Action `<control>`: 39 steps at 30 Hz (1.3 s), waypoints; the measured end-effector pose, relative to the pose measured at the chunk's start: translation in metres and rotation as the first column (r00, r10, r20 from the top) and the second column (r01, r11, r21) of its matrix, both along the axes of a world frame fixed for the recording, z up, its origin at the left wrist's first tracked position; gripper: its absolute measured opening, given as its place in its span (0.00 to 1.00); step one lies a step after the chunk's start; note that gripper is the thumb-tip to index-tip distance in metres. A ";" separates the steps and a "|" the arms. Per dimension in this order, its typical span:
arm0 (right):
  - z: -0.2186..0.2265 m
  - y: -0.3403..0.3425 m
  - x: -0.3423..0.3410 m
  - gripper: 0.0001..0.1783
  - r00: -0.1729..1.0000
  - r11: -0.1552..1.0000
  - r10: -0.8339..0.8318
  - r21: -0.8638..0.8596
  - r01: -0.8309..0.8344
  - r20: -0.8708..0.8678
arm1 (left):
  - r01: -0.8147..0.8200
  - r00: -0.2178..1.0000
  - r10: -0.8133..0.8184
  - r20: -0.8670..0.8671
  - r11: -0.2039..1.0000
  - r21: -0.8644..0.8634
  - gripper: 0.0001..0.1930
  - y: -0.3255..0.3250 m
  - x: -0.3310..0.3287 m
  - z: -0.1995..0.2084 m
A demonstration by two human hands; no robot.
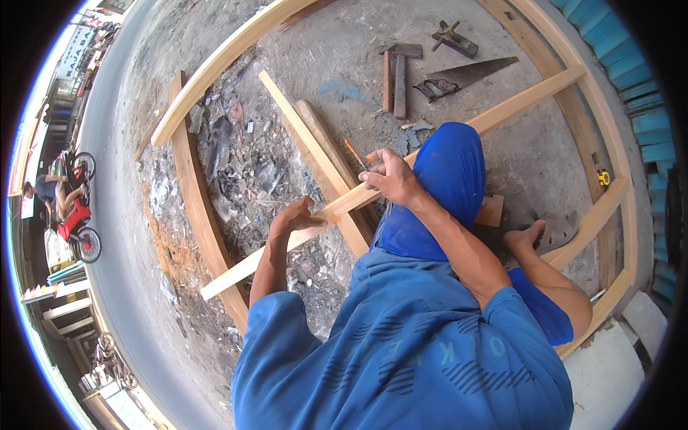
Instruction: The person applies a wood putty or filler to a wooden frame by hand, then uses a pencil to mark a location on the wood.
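A long pale wooden rail (247, 270) runs slantwise in front of me, passing by my bent blue-clad knee. My left hand (295, 216) is closed over this rail, thumb along its top face. Close to the knee, my right hand (392, 178) is pinched round a slim orange stick that looks like a pencil (352, 152), its free end pointing up and away. The heel of that hand is near the rail. A thinner wooden strip (304, 135) meets the rail between my two hands. Part of the rail is hidden behind my knee.
Beyond the knee lie hammers (400, 82), a handsaw (469, 75) and a wooden hand plane (456, 39). A yellow tape measure (603, 177) rests by the curved-looking frame beam (609, 122) at right. Rubble (240, 161) covers ground at left; a red motorcycle (75, 215) with a rider is on the road.
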State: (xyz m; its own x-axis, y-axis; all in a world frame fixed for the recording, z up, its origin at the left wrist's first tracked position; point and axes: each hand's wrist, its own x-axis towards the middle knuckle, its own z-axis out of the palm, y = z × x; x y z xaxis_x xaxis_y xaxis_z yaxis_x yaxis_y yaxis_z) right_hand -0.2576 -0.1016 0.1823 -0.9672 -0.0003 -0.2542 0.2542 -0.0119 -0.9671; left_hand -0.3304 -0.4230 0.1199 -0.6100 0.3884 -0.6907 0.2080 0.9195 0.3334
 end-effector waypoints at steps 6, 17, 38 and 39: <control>0.002 -0.001 0.000 0.35 1.000 1.000 -0.010 -0.026 0.010 0.012 | 0.068 0.994 -0.074 -0.076 0.995 -0.075 0.48 0.025 0.018 -0.006; -0.009 0.014 0.004 0.35 0.997 0.986 -0.070 -0.151 0.075 0.034 | 0.069 0.996 -0.073 -0.060 0.996 -0.057 0.53 0.049 0.013 0.002; 0.115 0.111 0.026 0.43 0.931 0.826 -0.271 0.437 0.356 -0.244 | -0.655 0.619 0.376 0.690 -0.238 0.717 0.14 0.245 -0.006 0.096; 0.117 0.141 0.035 0.43 0.881 0.772 -0.409 0.423 0.474 -0.240 | -0.658 0.610 0.403 0.682 -0.222 0.720 0.15 0.229 -0.018 0.081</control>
